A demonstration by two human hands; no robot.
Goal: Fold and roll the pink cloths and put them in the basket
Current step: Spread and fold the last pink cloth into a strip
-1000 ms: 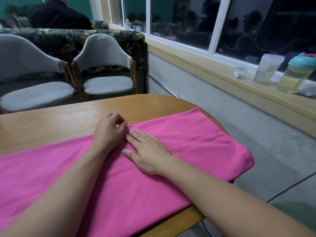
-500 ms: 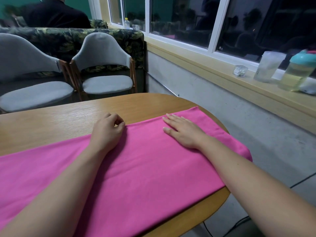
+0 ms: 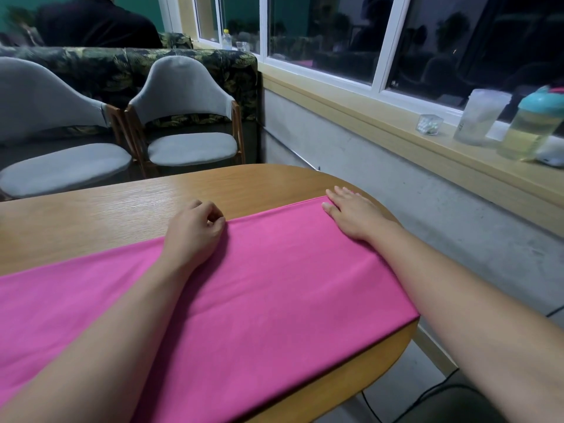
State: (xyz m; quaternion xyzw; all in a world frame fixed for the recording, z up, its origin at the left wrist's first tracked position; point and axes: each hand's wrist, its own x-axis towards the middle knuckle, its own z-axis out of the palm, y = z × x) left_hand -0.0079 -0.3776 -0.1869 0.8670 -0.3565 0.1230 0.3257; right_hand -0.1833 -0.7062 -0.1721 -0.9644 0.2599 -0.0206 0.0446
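While my left grip has stayed put, fingers curled on the far folded edge of the pink cloth, my right grip has slid away from beside it. It now lies flat, fingers straight, on the cloth's far end corner. Whether the left pinches fabric I cannot tell. Cloth lies as a long folded band on the worktop, under both grips. Judgement: fold smoothed; rolling not begun. No basket in view.

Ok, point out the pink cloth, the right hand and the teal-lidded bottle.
pink cloth (image 3: pixel 274 285): head view, flat middle.
right hand (image 3: pixel 354 213): head view, back of hand.
teal-lidded bottle (image 3: pixel 528 132): head view, yellowish body.
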